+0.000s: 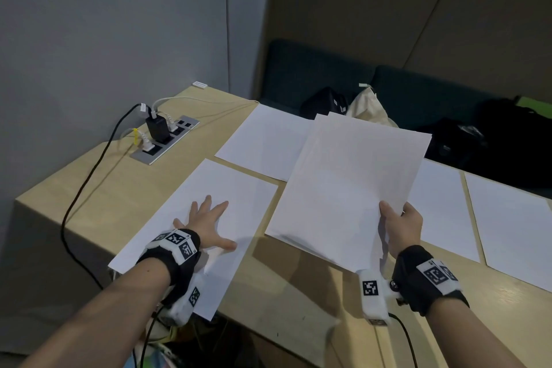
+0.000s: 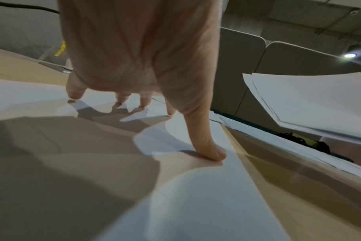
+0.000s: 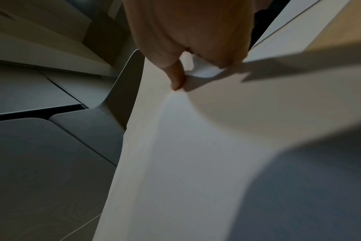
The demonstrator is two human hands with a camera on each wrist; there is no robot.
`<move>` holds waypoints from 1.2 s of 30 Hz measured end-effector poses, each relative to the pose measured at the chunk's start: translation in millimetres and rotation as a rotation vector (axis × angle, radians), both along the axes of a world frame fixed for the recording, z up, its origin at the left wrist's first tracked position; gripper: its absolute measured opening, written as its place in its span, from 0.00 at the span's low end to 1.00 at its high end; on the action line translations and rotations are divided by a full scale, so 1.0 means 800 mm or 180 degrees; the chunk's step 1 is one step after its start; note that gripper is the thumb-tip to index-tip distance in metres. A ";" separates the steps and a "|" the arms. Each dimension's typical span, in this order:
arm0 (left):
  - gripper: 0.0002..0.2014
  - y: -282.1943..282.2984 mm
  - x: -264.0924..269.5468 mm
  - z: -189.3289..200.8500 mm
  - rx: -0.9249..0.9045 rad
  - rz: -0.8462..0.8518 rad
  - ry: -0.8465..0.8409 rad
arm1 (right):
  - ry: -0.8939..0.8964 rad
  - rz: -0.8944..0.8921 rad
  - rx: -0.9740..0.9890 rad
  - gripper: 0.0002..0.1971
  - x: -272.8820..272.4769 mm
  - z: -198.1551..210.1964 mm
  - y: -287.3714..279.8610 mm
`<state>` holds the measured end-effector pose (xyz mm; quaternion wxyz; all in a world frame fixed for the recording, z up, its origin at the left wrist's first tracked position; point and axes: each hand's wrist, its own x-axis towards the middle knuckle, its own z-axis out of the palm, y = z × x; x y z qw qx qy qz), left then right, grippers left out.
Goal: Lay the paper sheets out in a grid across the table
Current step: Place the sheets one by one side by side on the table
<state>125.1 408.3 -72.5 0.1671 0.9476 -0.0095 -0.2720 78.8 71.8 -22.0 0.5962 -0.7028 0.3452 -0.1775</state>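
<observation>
Presently four paper sheets (image 1: 263,140) lie placed, left hand (image 1: 206,224) pressing splayed fingers (image 2: 206,146) on one, right hand (image 1: 401,227) pinching the remaining stack (image 1: 349,188).

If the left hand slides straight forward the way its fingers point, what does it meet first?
The left hand lies flat on the near sheet. Past that sheet's far edge comes a strip of bare table, then probably the far sheet.
</observation>
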 end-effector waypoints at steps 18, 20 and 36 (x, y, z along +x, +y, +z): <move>0.09 -0.171 -0.022 0.075 -0.2808 0.0967 -0.0462 | 0.0256 0.0703 0.0623 0.10 -0.069 -0.011 -0.044; 0.07 -0.179 -0.033 0.072 -0.2969 0.1184 -0.0466 | 0.0215 0.0654 0.0642 0.13 -0.079 -0.014 -0.057; 0.16 -0.217 -0.065 0.043 -0.2801 0.1574 -0.0403 | 0.0364 0.0506 0.0528 0.14 -0.118 -0.023 -0.117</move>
